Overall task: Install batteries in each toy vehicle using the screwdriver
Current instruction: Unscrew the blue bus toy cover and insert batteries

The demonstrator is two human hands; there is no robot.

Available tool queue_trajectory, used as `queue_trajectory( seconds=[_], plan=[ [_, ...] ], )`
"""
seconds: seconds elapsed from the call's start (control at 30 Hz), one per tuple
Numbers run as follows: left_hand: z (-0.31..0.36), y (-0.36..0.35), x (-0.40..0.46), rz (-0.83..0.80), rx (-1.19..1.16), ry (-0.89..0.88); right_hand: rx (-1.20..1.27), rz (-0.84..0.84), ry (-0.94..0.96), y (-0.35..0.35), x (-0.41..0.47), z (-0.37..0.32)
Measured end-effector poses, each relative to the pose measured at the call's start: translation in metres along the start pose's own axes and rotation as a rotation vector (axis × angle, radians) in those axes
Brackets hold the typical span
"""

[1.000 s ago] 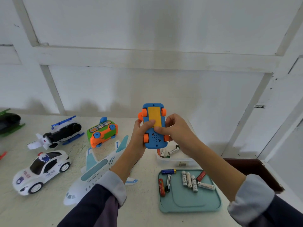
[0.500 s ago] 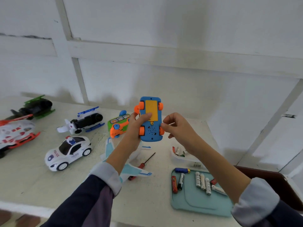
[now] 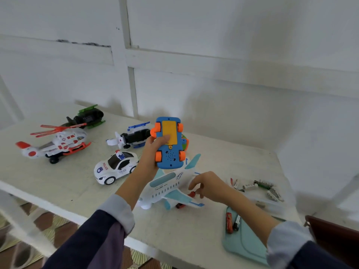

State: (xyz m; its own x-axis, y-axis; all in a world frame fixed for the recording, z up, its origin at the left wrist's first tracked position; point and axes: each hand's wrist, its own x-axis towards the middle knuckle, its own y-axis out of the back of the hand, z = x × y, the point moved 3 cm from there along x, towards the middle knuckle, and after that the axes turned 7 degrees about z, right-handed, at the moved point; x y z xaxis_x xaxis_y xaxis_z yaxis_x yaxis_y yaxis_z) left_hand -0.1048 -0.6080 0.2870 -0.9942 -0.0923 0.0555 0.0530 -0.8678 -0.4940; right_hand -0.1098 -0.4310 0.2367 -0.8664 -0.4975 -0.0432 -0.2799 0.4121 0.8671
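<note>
the left hand (image 3: 153,152) is holding the blue toy car (image 3: 168,142) up off the worktop (image 3: 77,183), belly toward the camera, its fingers (image 3: 162,140) curling round the left edge with the thumb lying on the yellow battery cover (image 3: 169,132). the right hand (image 3: 208,186) is reaching down below and to the right of that grip, its fingers (image 3: 194,186) loosely curled and just touching the red-handled screwdriver (image 3: 191,194), which is lying partly under the wing of the white toy airplane (image 3: 167,188); whether they are already pinching the handle is too blurred to tell. the step in hand, by my reading, is picking up the screwdriver to open the cover. to do it well, the right fingers should be closing on the exposed handle and drawing it out sideways from beneath the wing, not lifting straight up, so the airplane is not getting knocked. the left thumb should be sliding off the cover so the screw, probably near the small notch at the cover's lower end, is staying reachable, and the car should be kept steady and flat-faced so the tip is seating squarely. loose batteries (image 3: 252,186) are lying to the right of the right fingers, and two more are sitting on the teal tray (image 3: 246,247) nearer the camera, handy for the following step.
</note>
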Motion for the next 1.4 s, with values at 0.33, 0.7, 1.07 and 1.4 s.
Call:
queue_trajectory(
  seconds=[0.33,0.7,1.07,1.4],
  plan=[
    [0.002,-0.005,-0.012,-0.026,0.000,0.000,-0.323,-0.153,0.246,-0.018,0.001,0.010],
    [-0.010,-0.010,-0.002,-0.013,0.007,0.036,-0.247,-0.066,0.218,0.009,-0.018,0.033],
    [-0.029,-0.037,0.014,0.076,0.051,0.058,0.785,0.735,0.065,0.121,-0.076,0.001],
    [-0.041,-0.053,0.019,0.130,0.091,0.049,1.392,0.752,-0.025,0.112,-0.091,0.013]
  ],
)
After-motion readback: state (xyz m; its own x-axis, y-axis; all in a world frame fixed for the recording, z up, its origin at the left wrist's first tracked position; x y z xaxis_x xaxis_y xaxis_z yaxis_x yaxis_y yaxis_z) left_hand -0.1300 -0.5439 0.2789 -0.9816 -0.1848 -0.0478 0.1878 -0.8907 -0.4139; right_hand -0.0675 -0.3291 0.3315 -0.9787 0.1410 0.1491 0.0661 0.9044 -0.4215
